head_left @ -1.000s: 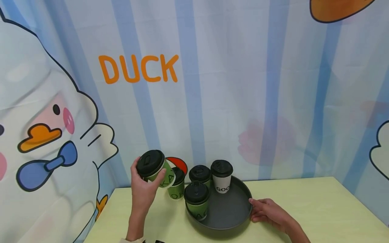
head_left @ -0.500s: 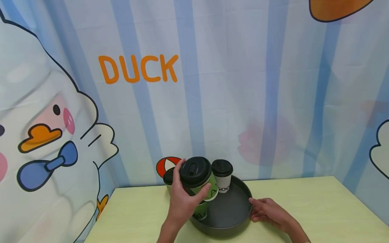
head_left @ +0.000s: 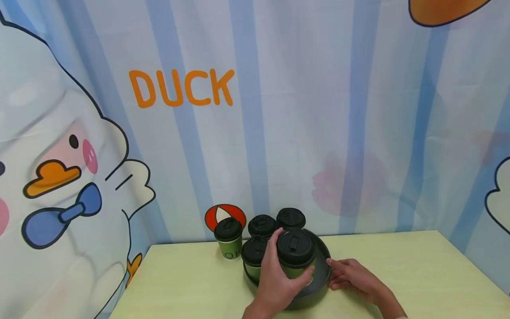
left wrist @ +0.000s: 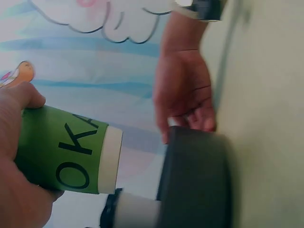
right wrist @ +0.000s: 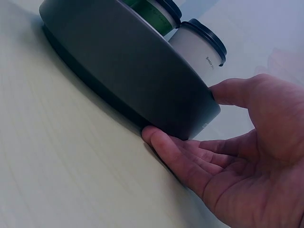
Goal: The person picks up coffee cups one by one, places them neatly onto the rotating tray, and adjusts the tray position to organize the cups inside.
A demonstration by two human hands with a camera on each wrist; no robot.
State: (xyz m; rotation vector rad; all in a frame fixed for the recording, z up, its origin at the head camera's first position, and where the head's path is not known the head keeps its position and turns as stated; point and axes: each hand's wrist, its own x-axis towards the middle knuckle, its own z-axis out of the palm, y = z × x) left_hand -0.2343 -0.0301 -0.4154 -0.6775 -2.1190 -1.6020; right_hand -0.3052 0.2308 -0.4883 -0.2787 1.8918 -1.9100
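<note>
My left hand (head_left: 275, 283) grips a green paper coffee cup (head_left: 295, 250) with a black lid, held over the round dark grey pan (head_left: 322, 261). In the left wrist view the white base of this cup (left wrist: 71, 147) hangs apart from the pan wall (left wrist: 194, 180). My right hand (head_left: 356, 281) holds the pan's right side, thumb at the rim and fingers low against the wall, as the right wrist view shows. Inside the pan stand a green cup (head_left: 254, 252) at the left, another lidded cup (head_left: 262, 225) behind it and a white cup (right wrist: 197, 47) at the back.
One more green cup (head_left: 229, 243) with a black lid stands on the pale yellow table (head_left: 191, 279), left of the pan. Behind the table hangs a blue and white curtain (head_left: 295, 110) printed with a duck.
My left hand has carried the green coffee cup rightward from the table's left side to over the pan, and lowered it. My right hand has stayed on the pan's rim.
</note>
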